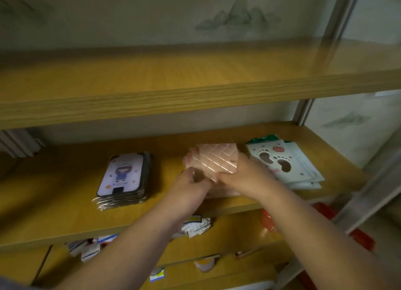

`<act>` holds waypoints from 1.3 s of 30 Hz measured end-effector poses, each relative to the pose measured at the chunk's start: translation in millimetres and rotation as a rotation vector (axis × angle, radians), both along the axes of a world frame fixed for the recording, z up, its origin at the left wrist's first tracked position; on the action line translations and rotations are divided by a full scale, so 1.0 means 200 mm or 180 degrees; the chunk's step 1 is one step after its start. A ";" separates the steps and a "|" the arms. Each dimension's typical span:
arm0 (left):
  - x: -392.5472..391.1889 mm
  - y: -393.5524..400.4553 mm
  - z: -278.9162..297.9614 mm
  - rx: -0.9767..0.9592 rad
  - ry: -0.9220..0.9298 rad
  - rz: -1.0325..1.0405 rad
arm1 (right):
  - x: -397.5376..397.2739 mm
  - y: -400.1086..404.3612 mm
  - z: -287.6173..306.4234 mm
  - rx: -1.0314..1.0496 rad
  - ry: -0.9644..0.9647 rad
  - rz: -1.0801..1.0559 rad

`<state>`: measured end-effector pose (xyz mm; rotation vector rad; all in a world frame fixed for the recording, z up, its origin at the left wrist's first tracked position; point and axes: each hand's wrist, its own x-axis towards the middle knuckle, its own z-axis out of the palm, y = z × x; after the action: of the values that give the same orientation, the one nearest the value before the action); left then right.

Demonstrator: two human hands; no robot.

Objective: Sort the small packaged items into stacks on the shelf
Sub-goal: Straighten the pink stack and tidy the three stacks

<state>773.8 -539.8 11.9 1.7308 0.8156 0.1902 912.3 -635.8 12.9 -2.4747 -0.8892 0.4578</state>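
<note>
Both hands hold the pink packets point(213, 159) in the middle of the wooden shelf point(65, 203). The left hand point(191, 187) has its fingers curled around the near left corner of the pile, and the right hand point(245, 172) grips the near right side with its fingers bent over the top packet. The top pink packet is square, shiny, and crossed with thin pale lines like a quilt, and it sits a bit crooked on the flat pink ones under it. To the left, well apart, is a neat stack of flat clear-wrapped cards point(122, 180), each a tall rectangle with a small cartoon figure on a pale purple front. Just beside the right hand lies a looser pile of white packets point(286, 164) with paw-print and foot-shaped holes, and a bit of green foil peeks out behind it. On the shelf below sit small crumpled white and blue packets point(197, 224), all jumbled. The picture is a little blurry.
</note>
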 end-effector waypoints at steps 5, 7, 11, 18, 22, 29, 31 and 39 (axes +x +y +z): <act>0.09 -0.01 0.06 -0.0692 -0.0192 0.0910 | -0.01 0.00 -0.08 -0.0190 -0.0463 0.0160; 0.13 0.02 0.08 -0.1154 -0.0182 0.1290 | -0.01 0.00 -0.10 -0.0145 -0.0619 0.0258; 0.22 0.05 0.09 -0.1576 0.0038 0.1249 | -0.01 0.00 -0.10 0.0106 -0.0352 0.0296; 0.21 0.09 0.02 -0.1092 -0.0292 0.1017 | 0.03 -0.02 -0.10 0.0959 0.0454 0.0423; 0.12 0.13 0.03 -0.0180 -0.0745 0.0791 | 0.08 0.00 -0.08 0.2165 0.2004 -0.0008; 0.09 0.14 -0.03 0.0917 -0.0953 0.0107 | 0.01 0.07 -0.18 0.2794 0.1231 0.0335; 0.09 0.13 -0.07 0.0971 -0.0849 0.0095 | 0.00 0.06 -0.23 0.2596 0.1145 0.0495; 0.10 0.19 -0.14 0.0692 -0.0643 0.0242 | 0.06 0.09 -0.21 0.1986 0.0516 0.0250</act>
<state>792.9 -500.9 -15.6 1.8482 0.7327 0.5131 924.4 -618.0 -28.6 -1.8165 -0.8981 0.3351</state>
